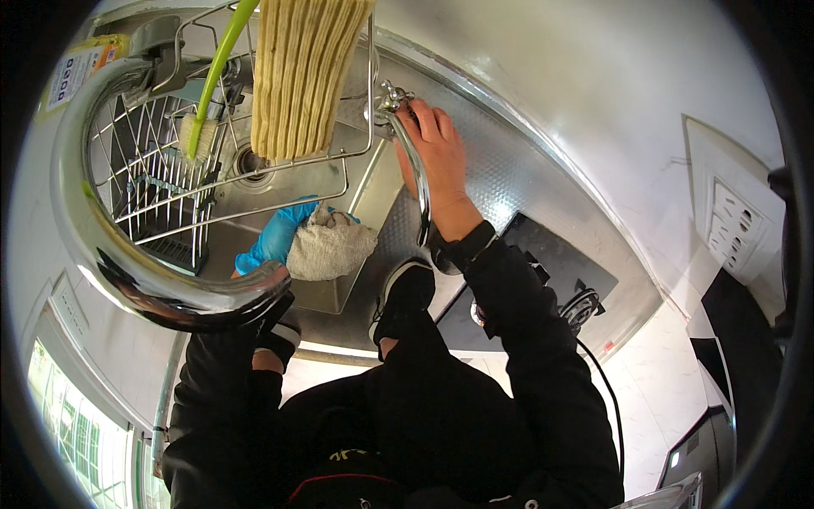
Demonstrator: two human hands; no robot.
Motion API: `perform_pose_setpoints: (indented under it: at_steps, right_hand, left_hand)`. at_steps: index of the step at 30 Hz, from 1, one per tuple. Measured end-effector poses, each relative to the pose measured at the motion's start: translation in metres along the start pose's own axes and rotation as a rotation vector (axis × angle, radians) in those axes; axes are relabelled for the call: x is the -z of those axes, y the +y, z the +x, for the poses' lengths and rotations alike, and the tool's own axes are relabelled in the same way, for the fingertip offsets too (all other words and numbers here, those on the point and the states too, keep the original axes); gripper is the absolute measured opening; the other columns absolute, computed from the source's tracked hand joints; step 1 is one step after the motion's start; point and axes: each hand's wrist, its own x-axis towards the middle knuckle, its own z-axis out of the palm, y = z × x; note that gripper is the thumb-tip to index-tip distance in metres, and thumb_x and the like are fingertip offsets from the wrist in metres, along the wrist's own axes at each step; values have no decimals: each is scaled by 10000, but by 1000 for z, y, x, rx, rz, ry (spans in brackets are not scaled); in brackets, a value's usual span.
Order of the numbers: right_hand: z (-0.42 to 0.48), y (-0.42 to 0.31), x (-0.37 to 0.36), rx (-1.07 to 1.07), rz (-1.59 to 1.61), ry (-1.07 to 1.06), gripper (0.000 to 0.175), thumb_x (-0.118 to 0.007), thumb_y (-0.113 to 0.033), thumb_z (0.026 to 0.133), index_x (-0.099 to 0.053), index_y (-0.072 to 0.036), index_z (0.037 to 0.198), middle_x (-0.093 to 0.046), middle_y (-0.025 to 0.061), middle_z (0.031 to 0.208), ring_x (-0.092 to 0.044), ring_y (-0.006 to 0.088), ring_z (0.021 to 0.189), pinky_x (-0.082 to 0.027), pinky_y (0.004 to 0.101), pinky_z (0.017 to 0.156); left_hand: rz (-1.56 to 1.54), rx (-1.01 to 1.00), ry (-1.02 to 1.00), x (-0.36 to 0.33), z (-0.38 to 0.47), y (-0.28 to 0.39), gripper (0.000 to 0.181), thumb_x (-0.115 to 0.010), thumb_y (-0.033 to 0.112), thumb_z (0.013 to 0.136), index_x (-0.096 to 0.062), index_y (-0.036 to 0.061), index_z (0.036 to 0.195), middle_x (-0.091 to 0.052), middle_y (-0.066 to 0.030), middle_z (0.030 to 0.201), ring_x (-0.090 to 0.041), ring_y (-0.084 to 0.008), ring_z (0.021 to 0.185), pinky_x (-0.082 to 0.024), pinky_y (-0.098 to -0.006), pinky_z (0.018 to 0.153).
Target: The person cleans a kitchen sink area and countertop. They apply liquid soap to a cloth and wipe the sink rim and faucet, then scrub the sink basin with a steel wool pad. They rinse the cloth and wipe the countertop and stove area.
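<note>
My left hand (pixel 276 232), in a blue glove, holds a crumpled grey-beige cloth (pixel 332 247) over the stainless steel sink (pixel 346 280). Some of its fingers are hidden behind the cloth. At the sink's back right, my bare right hand (pixel 440 153) is curled around the base of a chrome faucet (pixel 418 184), close below its knobbed handle (pixel 395 95). The fingertips are partly hidden there. The curved spout passes in front of this hand. Beyond my left hand, the round drain (pixel 251 162) shows through a wire rack (pixel 229 216).
A thick chrome tube (pixel 172 308) curves above my left forearm. On the rack are a green-handled brush (pixel 219 76) and a ribbed cream-coloured bundle (pixel 305 76). A black gas hob (pixel 572 261) lies beside my right forearm. A wall socket panel (pixel 731 223) is at right.
</note>
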Motion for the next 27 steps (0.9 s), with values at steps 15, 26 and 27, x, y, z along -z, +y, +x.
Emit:
perform_pose_setpoints:
  at_steps: [15,26,27]
  right_hand:
    - [-14,25,17,200,33,-120,370,-574,-109,799,-605,-99,1167,-554,52,1103,-564,243,946,-523,343,803]
    - [-22,27,24,177,-105,-224,414,-597,-69,835,-595,-143,1242,-576,77,1080,-575,249,952,-526,351,792]
    - [-26,36,33,55,-188,-321,416,-608,-63,840,-591,-142,1248,-574,92,1081,-581,264,953,-524,366,791]
  left_hand:
    - [-34,65,-22,-3,5,-3,309,-534,295,949,-654,23,1030,-697,-107,975,-667,-233,853,-526,-348,828]
    - [-93,73,-212,-27,-20,-3,230,-537,276,933,-655,78,944,-678,-67,879,-654,-191,774,-531,-320,749]
    - [-145,79,-208,-23,-21,-3,225,-532,269,929,-652,80,936,-680,-74,884,-659,-199,773,-538,-330,752]
